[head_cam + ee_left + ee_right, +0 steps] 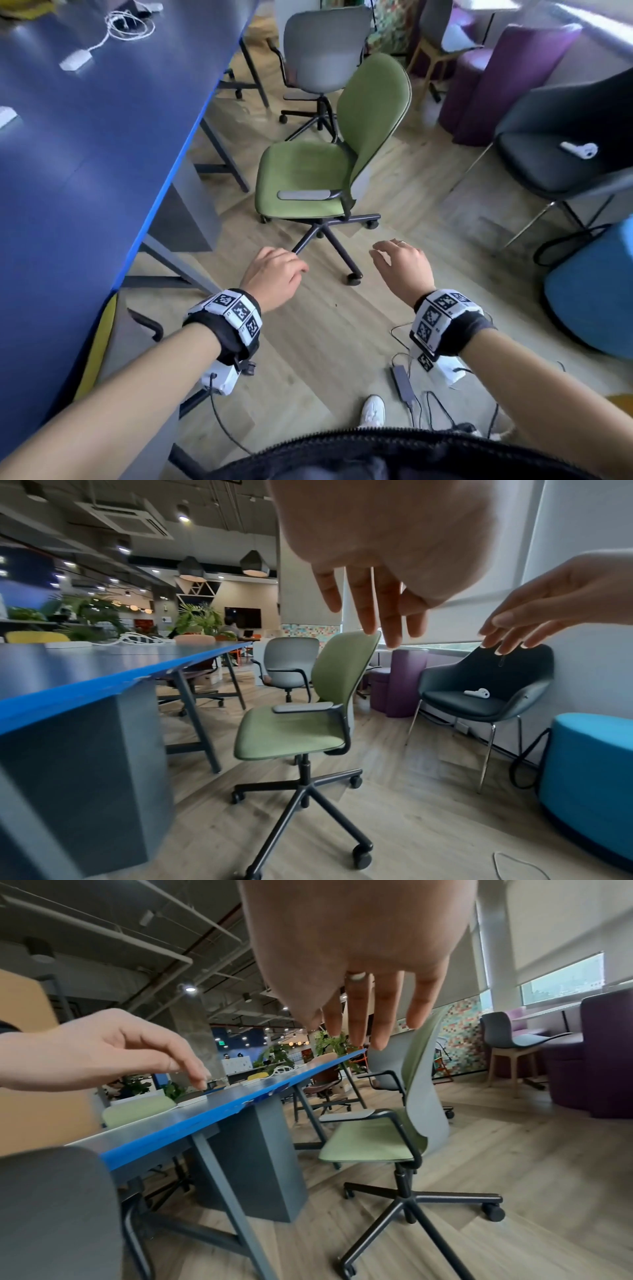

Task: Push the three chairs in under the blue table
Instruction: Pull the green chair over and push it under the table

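Observation:
The blue table (85,154) runs along the left. A green swivel chair (308,171) stands out on the floor beside it, seat towards the table, back to the right. Beyond it a grey swivel chair (322,48) also stands clear of the table. At lower left a third chair with a grey back (51,1204) sits against the table edge. My left hand (274,274) and right hand (400,263) hover side by side in front of the green chair's base, fingers relaxed, holding nothing and touching nothing.
A black shell chair (555,154) with a small white object on its seat stands to the right. Purple poufs (496,85) and a blue pouf (592,291) line the right wall. Cables and an adapter (404,380) lie by my foot.

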A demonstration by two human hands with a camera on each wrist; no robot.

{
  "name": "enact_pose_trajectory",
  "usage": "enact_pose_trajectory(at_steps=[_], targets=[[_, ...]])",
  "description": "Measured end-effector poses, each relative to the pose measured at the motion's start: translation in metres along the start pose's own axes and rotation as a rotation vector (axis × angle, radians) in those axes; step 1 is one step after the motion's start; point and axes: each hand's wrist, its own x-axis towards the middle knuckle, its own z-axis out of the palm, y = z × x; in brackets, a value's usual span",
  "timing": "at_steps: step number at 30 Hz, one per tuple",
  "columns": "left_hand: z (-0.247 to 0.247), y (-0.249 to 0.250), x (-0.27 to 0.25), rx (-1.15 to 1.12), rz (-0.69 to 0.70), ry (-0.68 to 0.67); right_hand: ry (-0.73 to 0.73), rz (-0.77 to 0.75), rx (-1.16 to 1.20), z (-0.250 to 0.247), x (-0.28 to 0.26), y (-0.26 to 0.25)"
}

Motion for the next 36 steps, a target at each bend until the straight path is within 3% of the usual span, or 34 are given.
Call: enact_pose_trajectory(at_steps=[5, 16, 28, 36], targets=[[0.018, 0.004, 0.071, 0.011, -0.034, 0.000, 0.062, 0.087, 0.017, -0.025, 0.060, 0.039], [0.045, 0.005, 0.204, -0.001, -0.132, 0.011, 0.114, 0.091, 0.054, -0.064, 0.190, 0.108], [0.059, -0.016, 0.369, -0.015, -0.028, 0.043, 0.115, -0.050, 0.146, -0.067, 0.358, 0.138], [0.055, -0.027, 0.497, -0.035, 0.000, -0.023, 0.088, -0.161, 0.070, -0.093, 0.469, 0.142]])
